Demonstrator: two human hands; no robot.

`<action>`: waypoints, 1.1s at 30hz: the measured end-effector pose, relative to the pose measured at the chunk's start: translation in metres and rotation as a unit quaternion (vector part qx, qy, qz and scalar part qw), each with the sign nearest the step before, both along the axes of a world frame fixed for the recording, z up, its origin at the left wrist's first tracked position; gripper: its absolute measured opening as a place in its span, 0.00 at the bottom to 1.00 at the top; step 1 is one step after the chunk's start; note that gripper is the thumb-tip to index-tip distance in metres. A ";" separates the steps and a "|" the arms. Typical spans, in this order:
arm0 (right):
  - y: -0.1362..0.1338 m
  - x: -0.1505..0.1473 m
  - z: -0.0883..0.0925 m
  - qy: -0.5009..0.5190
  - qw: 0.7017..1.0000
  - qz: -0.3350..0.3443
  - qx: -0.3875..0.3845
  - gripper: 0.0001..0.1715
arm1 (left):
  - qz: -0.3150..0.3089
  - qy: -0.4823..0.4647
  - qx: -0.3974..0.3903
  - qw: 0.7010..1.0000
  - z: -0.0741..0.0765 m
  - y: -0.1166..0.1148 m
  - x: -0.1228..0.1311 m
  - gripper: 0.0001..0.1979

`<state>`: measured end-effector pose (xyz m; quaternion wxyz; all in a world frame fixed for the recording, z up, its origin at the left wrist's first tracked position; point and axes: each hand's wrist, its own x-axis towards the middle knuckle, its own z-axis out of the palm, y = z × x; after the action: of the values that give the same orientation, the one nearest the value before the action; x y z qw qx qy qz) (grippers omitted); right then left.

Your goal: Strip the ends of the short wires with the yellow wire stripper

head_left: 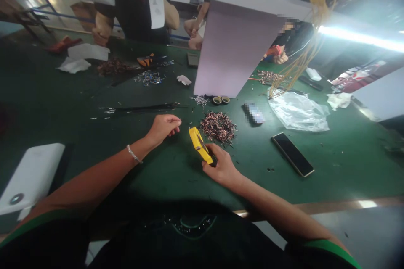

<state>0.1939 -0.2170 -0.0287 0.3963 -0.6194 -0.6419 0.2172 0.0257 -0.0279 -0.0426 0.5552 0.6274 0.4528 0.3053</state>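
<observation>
My right hand (221, 166) is closed around the handle of a yellow wire-stripper tool (200, 145), its head pointing up and left. My left hand (164, 127), with a bracelet on the wrist, hovers just left of the tool with fingers pinched together; what it pinches is too small to make out. A heap of short copper-tipped wire pieces (218, 126) lies on the green table (126, 168) just beyond the tool.
A dark phone (292, 154) lies right of the heap, a clear plastic bag (298, 111) beyond it. Two tape rolls (221, 100) sit by a white upright panel (233, 50). Yellow wires (307, 17) hang at right. A white box (31, 176) stands at left. Other people's hands work across the table.
</observation>
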 end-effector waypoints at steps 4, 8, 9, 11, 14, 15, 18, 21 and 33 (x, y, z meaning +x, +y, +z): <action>-0.003 -0.001 0.005 0.008 0.999 0.010 -0.041 0.25 | 0.005 0.014 -0.006 1.000 0.005 -0.002 0.000 0.03; -0.005 -0.002 0.001 0.002 0.998 0.041 -0.055 0.28 | -0.003 0.007 -0.006 1.000 0.004 -0.003 0.002 0.03; -0.005 -0.001 0.000 -0.003 0.997 0.049 -0.051 0.29 | -0.005 0.005 -0.005 1.000 0.003 -0.003 0.002 0.03; -0.005 0.001 -0.003 -0.011 0.997 0.067 -0.027 0.29 | -0.005 0.005 -0.004 1.000 0.001 -0.003 0.002 0.03; -0.002 0.008 -0.004 -0.022 0.996 0.083 0.034 0.29 | -0.008 0.007 -0.006 1.000 0.000 -0.001 0.001 0.03; 0.001 0.011 -0.003 -0.030 0.994 0.088 0.053 0.29 | -0.009 0.006 -0.007 1.000 0.000 -0.001 0.001 0.03; 0.012 0.016 -0.001 -0.055 0.989 0.107 0.087 0.29 | -0.011 0.002 -0.011 1.000 0.001 -0.001 0.000 0.04; 0.022 0.014 -0.004 -0.052 0.989 0.115 0.081 0.29 | -0.007 -0.002 -0.017 1.000 0.002 -0.003 0.000 0.06; 0.020 0.022 -0.001 0.379 0.916 0.060 -0.115 0.19 | -0.011 0.039 0.072 0.997 0.036 -0.021 -0.005 0.06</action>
<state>0.2157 -0.1973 -0.0302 0.5218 -0.4920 -0.4502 0.5320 0.0202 -0.0489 -0.0066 0.4939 0.6821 0.4440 0.3060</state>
